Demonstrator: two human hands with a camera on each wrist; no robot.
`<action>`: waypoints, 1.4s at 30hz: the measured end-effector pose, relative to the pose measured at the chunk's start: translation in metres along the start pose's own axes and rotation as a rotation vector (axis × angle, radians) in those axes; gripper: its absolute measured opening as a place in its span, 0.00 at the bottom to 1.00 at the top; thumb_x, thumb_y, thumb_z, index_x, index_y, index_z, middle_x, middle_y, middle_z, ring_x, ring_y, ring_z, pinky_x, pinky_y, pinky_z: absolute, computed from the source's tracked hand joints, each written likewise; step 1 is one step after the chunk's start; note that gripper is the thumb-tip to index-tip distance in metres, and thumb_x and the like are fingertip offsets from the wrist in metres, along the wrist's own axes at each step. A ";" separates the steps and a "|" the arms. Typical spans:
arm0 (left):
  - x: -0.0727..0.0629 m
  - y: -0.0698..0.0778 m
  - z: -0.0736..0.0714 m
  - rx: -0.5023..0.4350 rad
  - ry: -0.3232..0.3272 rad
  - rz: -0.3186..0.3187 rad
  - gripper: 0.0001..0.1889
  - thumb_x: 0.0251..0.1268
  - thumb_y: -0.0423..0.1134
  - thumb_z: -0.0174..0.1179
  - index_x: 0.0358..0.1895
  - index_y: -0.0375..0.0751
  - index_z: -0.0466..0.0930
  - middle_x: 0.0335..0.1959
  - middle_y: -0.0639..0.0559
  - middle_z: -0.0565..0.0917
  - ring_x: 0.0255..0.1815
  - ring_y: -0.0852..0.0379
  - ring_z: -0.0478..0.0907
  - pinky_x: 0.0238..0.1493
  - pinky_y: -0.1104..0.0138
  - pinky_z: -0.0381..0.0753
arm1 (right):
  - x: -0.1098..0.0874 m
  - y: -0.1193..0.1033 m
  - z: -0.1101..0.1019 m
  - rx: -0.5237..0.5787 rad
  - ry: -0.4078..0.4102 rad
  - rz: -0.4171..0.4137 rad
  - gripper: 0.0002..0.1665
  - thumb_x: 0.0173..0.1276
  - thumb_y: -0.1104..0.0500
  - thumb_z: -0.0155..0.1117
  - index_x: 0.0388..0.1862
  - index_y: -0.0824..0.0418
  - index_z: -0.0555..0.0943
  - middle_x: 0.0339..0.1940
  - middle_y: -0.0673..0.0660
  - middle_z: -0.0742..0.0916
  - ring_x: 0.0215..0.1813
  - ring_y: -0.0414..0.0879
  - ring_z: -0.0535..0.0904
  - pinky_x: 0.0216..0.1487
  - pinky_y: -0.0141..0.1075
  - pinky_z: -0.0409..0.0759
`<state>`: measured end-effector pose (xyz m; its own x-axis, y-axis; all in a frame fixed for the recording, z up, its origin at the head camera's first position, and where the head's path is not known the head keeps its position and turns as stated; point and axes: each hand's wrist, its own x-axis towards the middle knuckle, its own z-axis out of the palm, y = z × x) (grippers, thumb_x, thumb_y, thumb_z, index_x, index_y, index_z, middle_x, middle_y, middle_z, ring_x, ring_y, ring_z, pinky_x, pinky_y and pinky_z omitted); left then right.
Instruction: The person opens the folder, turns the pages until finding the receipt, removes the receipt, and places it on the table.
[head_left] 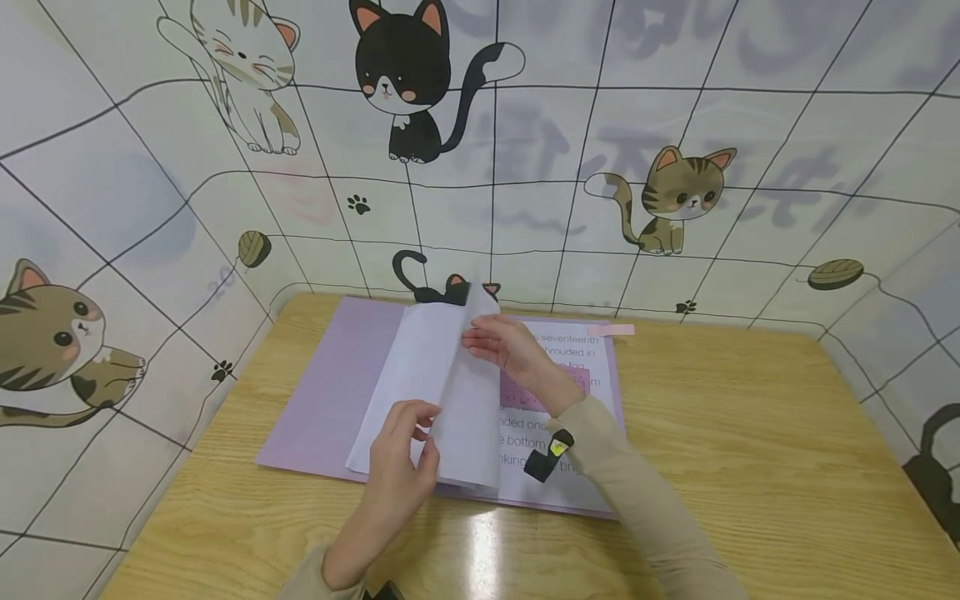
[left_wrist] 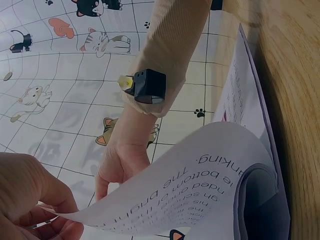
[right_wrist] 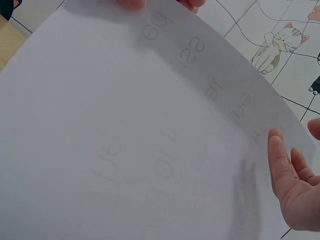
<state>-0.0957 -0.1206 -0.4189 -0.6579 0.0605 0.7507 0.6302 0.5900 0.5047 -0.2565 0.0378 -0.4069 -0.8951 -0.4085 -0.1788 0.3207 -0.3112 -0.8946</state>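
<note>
A lilac folder lies spread on the table with white printed pages inside. One white page stands raised and bent in the middle. My left hand pinches its near edge between thumb and fingers; in the left wrist view, this hand grips the page's corner. My right hand is by the upper part of the page, its fingers extended and fingertips right at the paper. In the right wrist view, the right hand's fingers overlap the page edge, and faint mirrored letters show through the sheet.
On the right-hand page lies a pink dotted slip, partly behind the raised page. A pale pink tab sticks out at the top right. Around the wooden table stands a white grid-patterned wall covering with cartoon cats.
</note>
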 end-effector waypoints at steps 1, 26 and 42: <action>0.000 0.000 0.000 0.001 0.002 0.001 0.26 0.29 0.08 0.52 0.40 0.30 0.75 0.37 0.43 0.76 0.33 0.53 0.74 0.31 0.76 0.76 | 0.000 0.000 0.000 0.004 -0.004 -0.001 0.09 0.69 0.64 0.51 0.46 0.68 0.71 0.32 0.56 0.83 0.36 0.44 0.82 0.41 0.32 0.81; -0.004 -0.028 -0.018 0.043 0.051 -0.018 0.22 0.31 0.09 0.51 0.34 0.30 0.76 0.36 0.42 0.77 0.32 0.52 0.74 0.30 0.76 0.76 | -0.010 0.001 -0.014 -0.014 -0.010 0.011 0.10 0.69 0.65 0.51 0.45 0.70 0.71 0.33 0.57 0.83 0.37 0.44 0.82 0.43 0.32 0.81; -0.012 -0.057 -0.033 0.148 0.052 -0.107 0.17 0.33 0.09 0.53 0.28 0.29 0.78 0.34 0.39 0.77 0.29 0.49 0.74 0.30 0.76 0.73 | -0.013 0.004 -0.033 -0.043 0.011 0.024 0.10 0.70 0.64 0.51 0.46 0.69 0.72 0.34 0.56 0.83 0.39 0.44 0.82 0.47 0.35 0.80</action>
<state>-0.1096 -0.1816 -0.4423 -0.6934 -0.0489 0.7189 0.4876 0.7027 0.5181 -0.2538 0.0699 -0.4216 -0.8908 -0.4058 -0.2046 0.3285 -0.2640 -0.9069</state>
